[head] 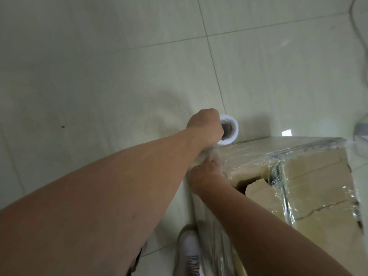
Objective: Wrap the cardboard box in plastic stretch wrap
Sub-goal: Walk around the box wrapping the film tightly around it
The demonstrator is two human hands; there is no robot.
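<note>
Centre frame: our left hand clamps the roll, right hand pinches film at the cardboard box corner. We'd keep it taut, overlapping each pass.

Partly film-wrapped cardboard box beside white wrap roll.

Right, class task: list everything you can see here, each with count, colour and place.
box: one, brown, right side, partly wrapped
film: clear, over the box and down its near side
roll: one, white with a brown core, just past the box's far-left corner
floor: pale tiles, all around
cable: one, grey, top right
shoe: one, white, bottom centre
left hand: one, grips the roll
right hand: one, holds film at the box's corner
</note>
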